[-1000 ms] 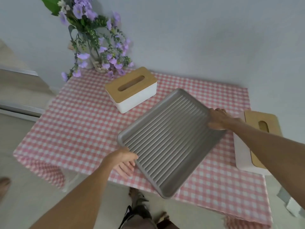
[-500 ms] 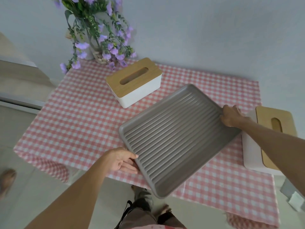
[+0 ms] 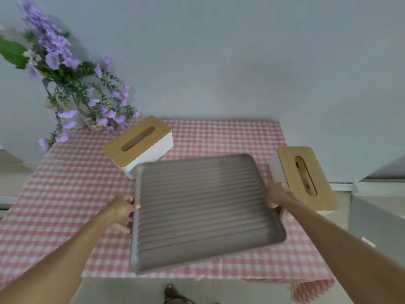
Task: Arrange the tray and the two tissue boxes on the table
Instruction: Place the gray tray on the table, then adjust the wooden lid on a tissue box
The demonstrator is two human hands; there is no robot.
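A grey ribbed tray (image 3: 201, 211) sits in the middle of the table, its long sides nearly square to the table's front edge. My left hand (image 3: 121, 212) grips its left rim and my right hand (image 3: 277, 197) grips its right rim. One white tissue box with a wooden lid (image 3: 138, 144) stands behind the tray's far left corner, turned at an angle. The second tissue box (image 3: 303, 176) stands at the table's right edge, just beyond my right hand.
A pink-and-white checked cloth (image 3: 65, 189) covers the table. A vase of purple flowers (image 3: 72, 93) stands at the far left corner against the grey wall. My feet (image 3: 173, 292) show below the table's front edge.
The tray has turned from a diagonal to nearly square with the table's front edge, both hands still on its rims. The camera view has shifted, so the whole scene looks straighter.
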